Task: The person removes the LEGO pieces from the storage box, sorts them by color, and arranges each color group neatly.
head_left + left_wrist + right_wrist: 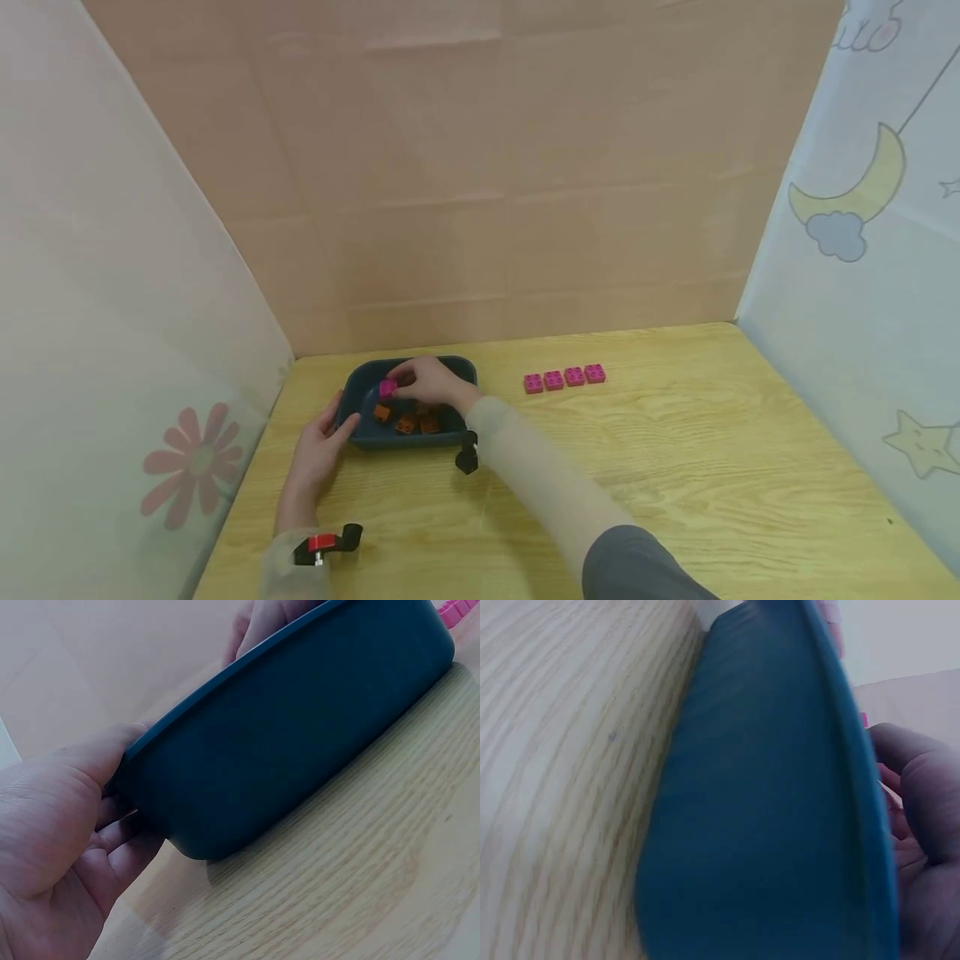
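A dark blue plastic bin (375,442) stands at the table's back left. My left hand (318,454) grips its left end. In the left wrist view the thumb of the left hand (60,817) lies at the rim and the fingers go round the outer wall. Over the inside of the bin, my right hand (429,383) pinches a pink toy building brick (387,388) between thumb and fingers. Several orange bricks (406,425) lie on the bin's floor below, partly hidden by the right hand. The near wall covers most of the right hand (930,802) in the right wrist view.
To the right of the bin, several pink bricks (553,380) stand in a row on the wooden table (675,450). A brown paper sheet (510,183) rises behind the table. Pale printed sheets (847,333) border both sides.
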The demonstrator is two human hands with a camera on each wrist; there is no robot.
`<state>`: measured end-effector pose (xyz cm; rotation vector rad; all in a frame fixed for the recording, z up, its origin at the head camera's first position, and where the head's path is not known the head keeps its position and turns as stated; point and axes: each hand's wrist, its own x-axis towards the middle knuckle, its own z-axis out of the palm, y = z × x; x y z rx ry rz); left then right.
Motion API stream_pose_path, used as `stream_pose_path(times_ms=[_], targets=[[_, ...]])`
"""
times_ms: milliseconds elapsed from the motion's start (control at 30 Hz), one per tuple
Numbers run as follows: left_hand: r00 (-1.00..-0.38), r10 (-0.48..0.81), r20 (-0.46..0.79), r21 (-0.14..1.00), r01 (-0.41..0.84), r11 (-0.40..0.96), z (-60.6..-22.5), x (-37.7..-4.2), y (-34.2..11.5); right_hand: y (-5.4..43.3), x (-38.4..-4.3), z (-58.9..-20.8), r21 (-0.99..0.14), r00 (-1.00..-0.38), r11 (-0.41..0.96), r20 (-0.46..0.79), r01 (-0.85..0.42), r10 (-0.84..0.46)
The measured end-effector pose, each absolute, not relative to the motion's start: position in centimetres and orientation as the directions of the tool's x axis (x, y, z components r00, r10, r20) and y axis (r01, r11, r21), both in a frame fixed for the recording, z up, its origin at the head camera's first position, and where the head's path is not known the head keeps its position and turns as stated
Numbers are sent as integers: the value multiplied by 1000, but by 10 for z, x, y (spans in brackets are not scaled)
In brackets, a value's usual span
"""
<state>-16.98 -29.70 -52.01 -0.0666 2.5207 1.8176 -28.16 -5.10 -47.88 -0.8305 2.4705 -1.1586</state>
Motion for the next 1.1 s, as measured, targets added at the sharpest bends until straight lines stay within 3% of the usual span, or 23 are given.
stream_pose_path(times_ms=[600, 1100], targets=[[-999, -18, -45, 939, -48, 341, -516, -166, -296, 46, -265, -458, -816, -767, 369, 135, -445, -628], [-999, -4, -33, 936, -32, 351, -514, -167, -295, 143, -249, -461, -917, -878, 305, 89, -256, -469]])
